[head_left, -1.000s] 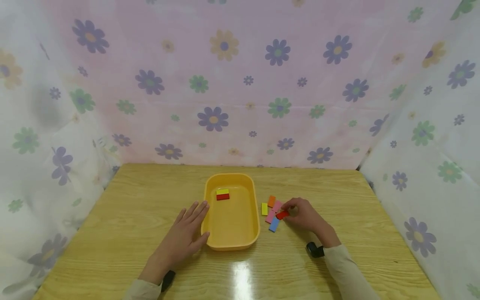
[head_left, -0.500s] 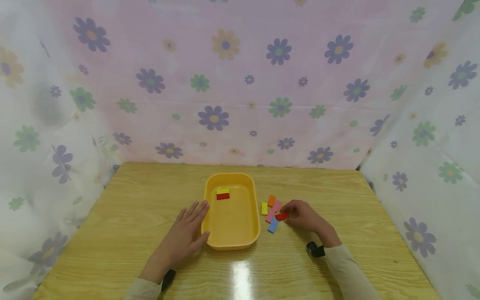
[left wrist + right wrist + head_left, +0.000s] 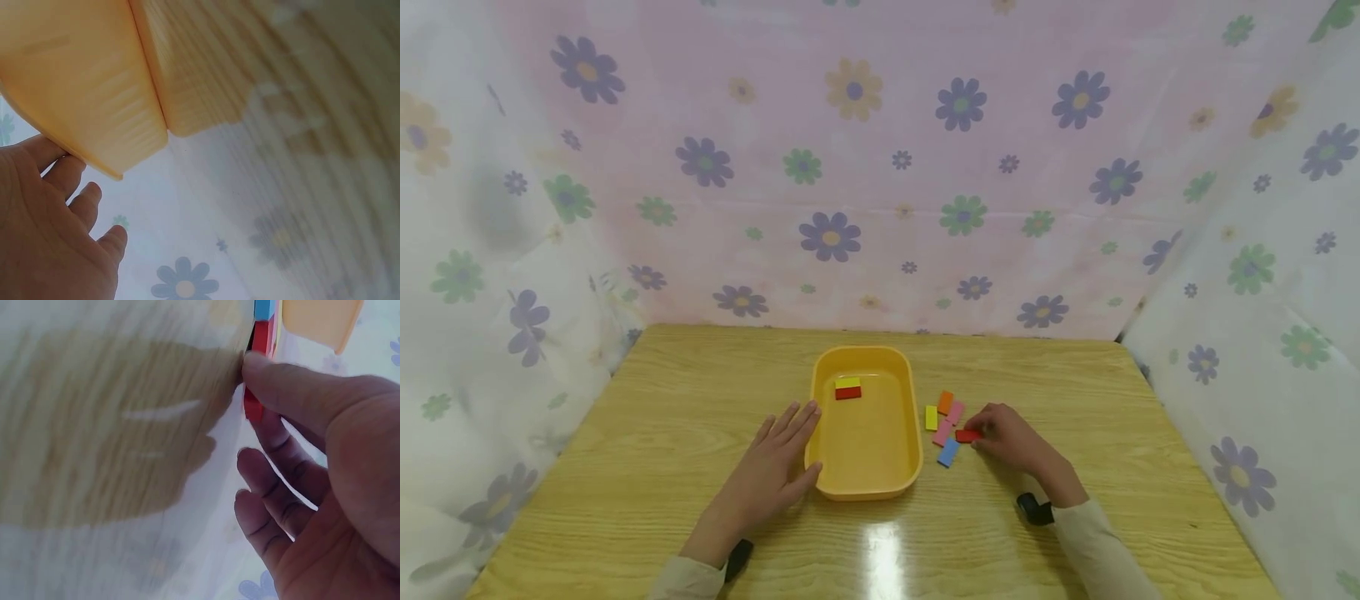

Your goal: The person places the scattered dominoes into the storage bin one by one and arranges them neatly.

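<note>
My right hand (image 3: 1011, 437) pinches a red domino-like block (image 3: 967, 436) between thumb and fingers. In the right wrist view, the thumb crosses the red block (image 3: 254, 407) low at the tabletop. Left of it lie a blue block (image 3: 949, 452), two pink blocks, one of them a pink block (image 3: 942, 432) nearer me, an orange block (image 3: 946, 402) and a yellow block (image 3: 931, 417). My left hand (image 3: 769, 467) rests with straight, spread fingers on the left rim of a yellow-orange plastic tray (image 3: 865, 492). The left wrist view has these fingertips against the tray rim (image 3: 103, 170).
Inside the tray, towards its far end, a yellow block (image 3: 847, 382) and a red block (image 3: 848, 392) sit together. The wooden table (image 3: 700, 367) ends at a flowered cloth (image 3: 880, 167) behind and at both sides.
The red block in my right hand has turned from slanted to nearly level, and has shifted slightly towards me. The blue block has slid slightly towards me. My left hand stays on the tray.
</note>
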### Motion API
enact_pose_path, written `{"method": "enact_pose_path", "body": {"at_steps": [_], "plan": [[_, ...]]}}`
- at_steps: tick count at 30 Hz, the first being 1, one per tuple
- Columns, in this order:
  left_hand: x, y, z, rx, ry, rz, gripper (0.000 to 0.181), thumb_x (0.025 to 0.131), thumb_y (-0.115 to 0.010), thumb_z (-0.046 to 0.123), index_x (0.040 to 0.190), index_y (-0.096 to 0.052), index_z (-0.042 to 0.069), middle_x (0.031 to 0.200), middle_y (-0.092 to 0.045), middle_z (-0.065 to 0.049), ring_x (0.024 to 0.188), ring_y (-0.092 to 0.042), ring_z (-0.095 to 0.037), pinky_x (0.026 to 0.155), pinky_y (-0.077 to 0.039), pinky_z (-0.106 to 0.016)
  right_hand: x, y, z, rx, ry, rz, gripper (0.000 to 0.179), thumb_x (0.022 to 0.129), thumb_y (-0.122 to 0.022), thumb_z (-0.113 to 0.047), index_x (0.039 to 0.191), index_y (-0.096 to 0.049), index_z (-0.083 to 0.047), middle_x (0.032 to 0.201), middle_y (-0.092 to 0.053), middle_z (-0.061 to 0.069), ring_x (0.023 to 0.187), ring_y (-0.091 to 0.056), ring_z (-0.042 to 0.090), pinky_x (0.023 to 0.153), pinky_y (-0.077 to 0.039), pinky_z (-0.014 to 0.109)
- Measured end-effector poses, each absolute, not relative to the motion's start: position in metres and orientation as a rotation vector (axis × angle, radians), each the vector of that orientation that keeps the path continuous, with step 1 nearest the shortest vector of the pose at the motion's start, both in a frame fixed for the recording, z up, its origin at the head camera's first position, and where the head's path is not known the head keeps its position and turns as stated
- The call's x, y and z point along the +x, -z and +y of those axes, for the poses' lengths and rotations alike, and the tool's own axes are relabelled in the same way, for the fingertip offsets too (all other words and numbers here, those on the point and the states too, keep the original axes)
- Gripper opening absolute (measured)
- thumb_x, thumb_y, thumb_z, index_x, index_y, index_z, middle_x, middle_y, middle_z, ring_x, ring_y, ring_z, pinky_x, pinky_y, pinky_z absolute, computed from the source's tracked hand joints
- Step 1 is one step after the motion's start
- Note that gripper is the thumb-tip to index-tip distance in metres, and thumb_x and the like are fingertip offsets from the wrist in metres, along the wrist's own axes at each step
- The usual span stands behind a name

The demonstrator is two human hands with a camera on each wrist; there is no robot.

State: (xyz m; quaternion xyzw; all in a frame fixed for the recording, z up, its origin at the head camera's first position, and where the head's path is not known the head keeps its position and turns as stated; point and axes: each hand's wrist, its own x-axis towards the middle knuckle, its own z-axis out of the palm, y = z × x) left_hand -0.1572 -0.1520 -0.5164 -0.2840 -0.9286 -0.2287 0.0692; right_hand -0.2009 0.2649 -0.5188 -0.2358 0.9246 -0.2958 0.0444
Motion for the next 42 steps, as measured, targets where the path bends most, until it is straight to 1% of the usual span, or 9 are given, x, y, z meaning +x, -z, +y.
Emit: {"method": "enact_pose_path", "body": {"at_steps": [8,12,19,23,27,30,32,36,42], "plan": [[-0.158,0.518,-0.151,-0.871,0.691,-2.77,0.072,0.099,-0.063,0.035,0.159,-0.034,0.006,0.167,-0.028,-0.006,0.154,-0.024,-0.035,0.121,-0.018,-0.066,-0.192,0.522,0.263,-0.693,0.89,2.901,0.017,0.09,-0.074,-0.003,0.107,-0.076,-0.003,0.098,-0.068,0.003,0.092,-0.061,0.019,0.083,-0.055,0.039],[-0.158,0.518,-0.153,-0.862,0.687,-2.777,0.073,0.099,-0.063,0.035,0.159,-0.034,0.006,0.167,-0.027,-0.006,0.155,-0.024,-0.035,0.121,-0.018,-0.066,-0.187,0.523,0.26,-0.661,0.956,2.899,0.019,0.092,-0.073,-0.005,0.11,-0.074,-0.002,0.099,-0.066,0.003,0.092,-0.062,0.02,0.082,-0.056,0.036],[-0.158,0.519,-0.153,-0.855,0.703,-2.792,0.073,0.099,-0.063,0.035,0.159,-0.033,0.007,0.168,-0.026,-0.005,0.156,-0.022,-0.033,0.121,-0.017,-0.065,-0.177,0.525,0.256,-0.637,1.03,2.892,0.019,0.092,-0.072,-0.003,0.111,-0.073,-0.002,0.1,-0.063,0.003,0.09,-0.061,0.017,0.08,-0.056,0.03],[-0.158,0.518,-0.153,-0.854,0.693,-2.804,0.073,0.1,-0.063,0.037,0.16,-0.033,0.007,0.168,-0.025,-0.004,0.156,-0.021,-0.032,0.122,-0.017,-0.065,-0.171,0.523,0.253,-0.634,1.122,2.862,0.021,0.091,-0.071,0.002,0.112,-0.073,0.0,0.102,-0.063,0.007,0.094,-0.064,0.022,0.083,-0.061,0.033],[-0.158,0.516,-0.153,-0.853,0.694,-2.812,0.073,0.1,-0.062,0.036,0.16,-0.032,0.007,0.168,-0.025,-0.004,0.156,-0.021,-0.032,0.122,-0.017,-0.065,-0.166,0.523,0.25,-0.604,1.352,2.791,0.023,0.089,-0.07,0.009,0.111,-0.072,0.003,0.104,-0.062,0.012,0.098,-0.067,0.031,0.085,-0.062,0.038],[-0.158,0.515,-0.153,-0.854,0.696,-2.819,0.073,0.1,-0.062,0.036,0.16,-0.032,0.007,0.168,-0.024,-0.005,0.156,-0.021,-0.032,0.122,-0.016,-0.065,-0.163,0.525,0.249,-0.579,1.514,2.76,0.026,0.087,-0.069,0.013,0.111,-0.072,0.003,0.105,-0.063,0.014,0.098,-0.068,0.034,0.084,-0.062,0.037],[-0.158,0.515,-0.153,-0.854,0.699,-2.824,0.073,0.1,-0.062,0.036,0.16,-0.031,0.007,0.168,-0.024,-0.005,0.156,-0.02,-0.032,0.122,-0.016,-0.065,-0.161,0.526,0.248,-0.562,1.599,2.743,0.027,0.087,-0.069,0.015,0.111,-0.072,0.003,0.105,-0.063,0.015,0.097,-0.068,0.033,0.082,-0.062,0.034],[-0.158,0.515,-0.153,-0.853,0.698,-2.827,0.073,0.1,-0.062,0.036,0.16,-0.031,0.008,0.169,-0.024,-0.005,0.156,-0.02,-0.032,0.122,-0.016,-0.064,-0.157,0.529,0.247,-0.508,1.7,2.719,0.03,0.085,-0.07,0.016,0.113,-0.072,0.004,0.107,-0.065,0.019,0.096,-0.07,0.026,0.078,-0.062,0.027],[-0.158,0.515,-0.153,-0.861,0.701,-2.813,0.073,0.1,-0.063,0.035,0.16,-0.032,0.007,0.168,-0.025,-0.006,0.155,-0.022,-0.035,0.122,-0.016,-0.065,-0.151,0.529,0.243,-0.4,1.837,2.672,0.028,0.086,-0.07,0.014,0.112,-0.073,0.003,0.11,-0.069,0.024,0.094,-0.071,0.014,0.075,-0.061,0.024]]}}
